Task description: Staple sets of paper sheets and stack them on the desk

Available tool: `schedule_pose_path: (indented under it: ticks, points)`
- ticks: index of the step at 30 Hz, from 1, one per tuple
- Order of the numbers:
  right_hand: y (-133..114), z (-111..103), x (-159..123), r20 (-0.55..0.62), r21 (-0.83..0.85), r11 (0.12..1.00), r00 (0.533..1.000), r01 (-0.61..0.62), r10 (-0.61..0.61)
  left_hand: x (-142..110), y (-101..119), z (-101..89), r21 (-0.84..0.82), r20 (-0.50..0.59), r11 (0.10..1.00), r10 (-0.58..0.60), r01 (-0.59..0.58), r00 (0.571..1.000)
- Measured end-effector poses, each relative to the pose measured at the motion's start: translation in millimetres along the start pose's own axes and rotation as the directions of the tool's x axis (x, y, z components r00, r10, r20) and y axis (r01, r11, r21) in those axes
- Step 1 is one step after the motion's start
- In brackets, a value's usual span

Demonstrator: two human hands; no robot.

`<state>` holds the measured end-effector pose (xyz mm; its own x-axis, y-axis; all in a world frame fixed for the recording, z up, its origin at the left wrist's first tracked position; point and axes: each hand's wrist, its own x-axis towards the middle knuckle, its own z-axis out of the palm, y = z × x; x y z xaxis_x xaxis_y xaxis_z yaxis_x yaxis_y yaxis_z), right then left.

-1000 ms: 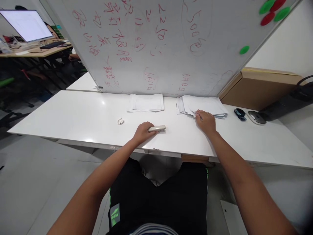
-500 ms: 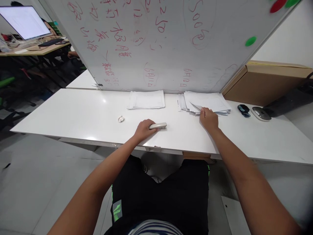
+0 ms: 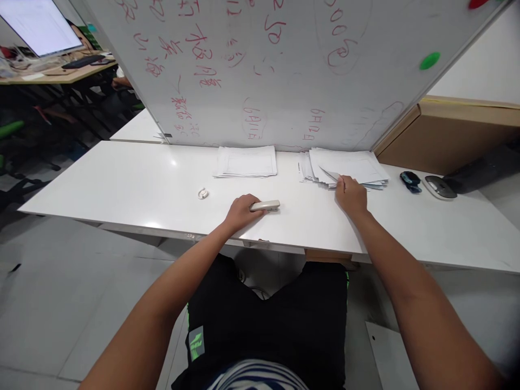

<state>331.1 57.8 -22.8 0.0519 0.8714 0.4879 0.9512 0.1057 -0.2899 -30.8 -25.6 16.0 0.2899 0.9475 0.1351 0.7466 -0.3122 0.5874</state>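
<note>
My left hand [image 3: 242, 212] is closed around a pale stapler [image 3: 266, 206], whose nose points right, low over the white table near its front edge. At the right-hand stack of papers [image 3: 345, 164], my right hand [image 3: 351, 196] pinches the near left corner of the top sheets, and that corner is folded up. The sheets under it lie fanned and uneven. Another, neater stack of papers [image 3: 246, 161] lies to the left, touched by neither hand. How many sheets my right fingers hold cannot be made out.
A whiteboard [image 3: 280, 81] with red writing rises behind the white table [image 3: 101, 184]. A small white coiled item [image 3: 202, 193] lies left of my left hand. On the right are a dark watch-like object [image 3: 410, 181], a computer mouse [image 3: 439, 187] and a cardboard box [image 3: 450, 135].
The camera view has shifted slightly. Both hands keep their holds on the stapler and the paper corner, with little visible movement over the table.
</note>
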Motion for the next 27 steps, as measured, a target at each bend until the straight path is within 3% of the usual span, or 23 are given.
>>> schedule_pose_path:
  ticks: [14, 27]
  points:
    - [-1.0, 0.0, -1.8, -0.089, 0.122, 0.984, 0.988, 0.133, -0.123, 0.1, -2.7, 3.1, -0.025, -0.042, 1.000, 0.015, -0.017, 0.999]
    - [0.8, 2.5, -1.4, -0.096, 0.114, 0.982, 0.985, 0.152, -0.141, 0.0, -0.5, 0.9, -0.025, -0.020, 1.000, 0.007, -0.008, 1.000]
